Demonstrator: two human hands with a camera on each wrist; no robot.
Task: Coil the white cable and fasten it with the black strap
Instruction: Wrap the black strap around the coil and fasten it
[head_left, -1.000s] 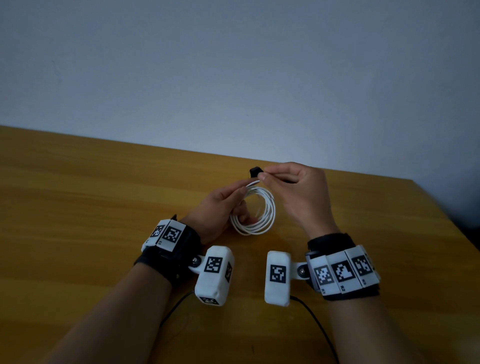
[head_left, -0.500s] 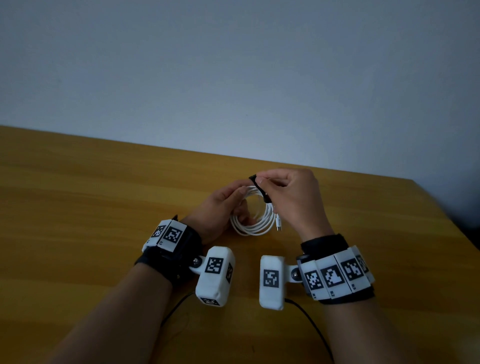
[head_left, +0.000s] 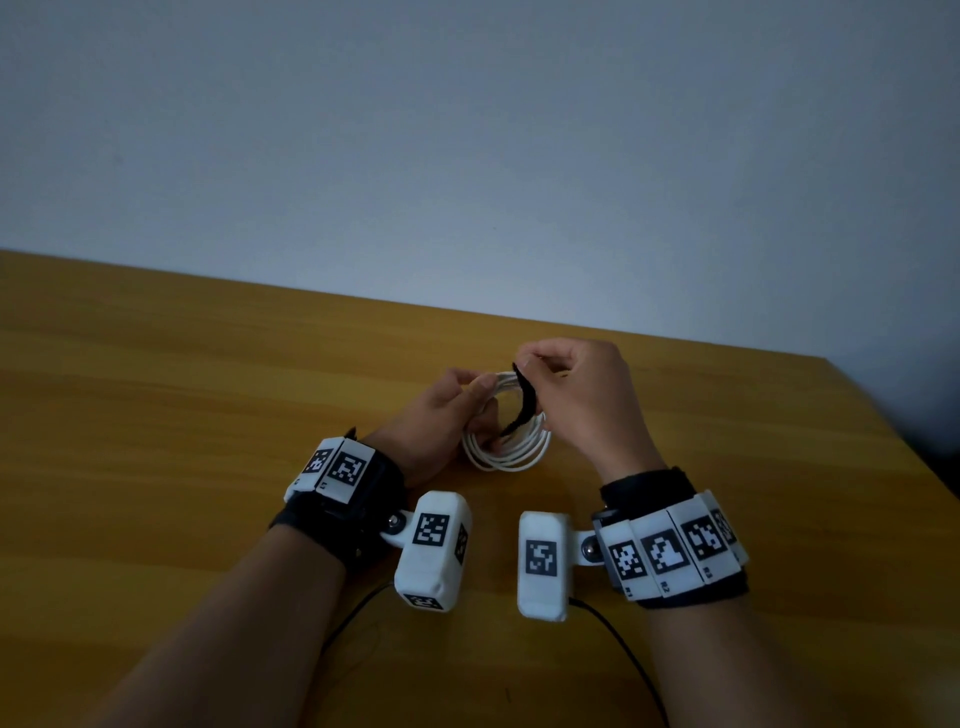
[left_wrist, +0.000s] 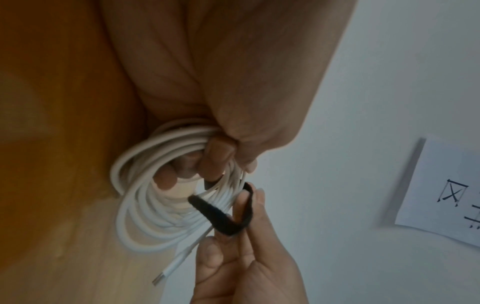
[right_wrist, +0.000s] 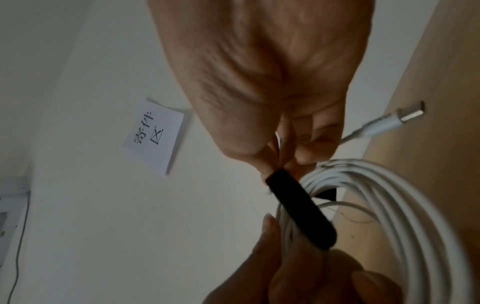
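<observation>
Both forearms reach forward over the wooden bench (head_left: 156, 415), wrists close together, each wearing a black band with white tagged blocks. The left hand (head_left: 441, 415) sits palm inward, its thumb and fingers curled round one side of the white cable (head_left: 511, 454), which is already wound into a round coil of several turns held just above the bench top. In the left wrist view a couple of fingertips poke through the middle of the coil (left_wrist: 145, 205), and a loose end with a metal plug (left_wrist: 162, 275) hangs off it.

The right hand (head_left: 582, 400) is raised a little higher, knuckles up, wrist bent down toward the coil. Its thumb and forefinger pinch the upper end of the black strap (head_left: 522, 402); the other fingers are tucked under. The strap droops from that pinch across the top of the coil and down into its opening. From the right wrist view the strap (right_wrist: 301, 209) lies over the bunched strands, right beside the left thumb.

A paper note (right_wrist: 153, 135) with handwriting is stuck on the pale wall behind.
</observation>
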